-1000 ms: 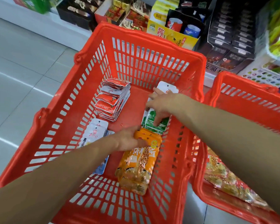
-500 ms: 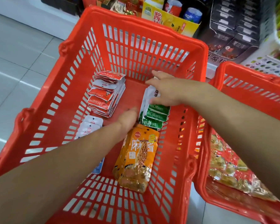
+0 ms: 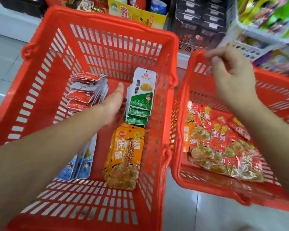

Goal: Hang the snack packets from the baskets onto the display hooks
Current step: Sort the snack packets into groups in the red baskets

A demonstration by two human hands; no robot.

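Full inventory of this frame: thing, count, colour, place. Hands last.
left basket: one, red, centre-left.
right basket: one, red, right of it.
green packets: stack, green-white, left basket, far right.
orange packets: stack, orange, left basket, near right.
red packets: stack, red-white, left basket, far left.
blue packets: few, blue, left basket, near left.
foil packets: pile, red-gold, right basket.
shelf goods: uncounted, blurred, top.
left hand: fingers straight, beside green packets.
right hand: loosely curled, empty, above right basket.
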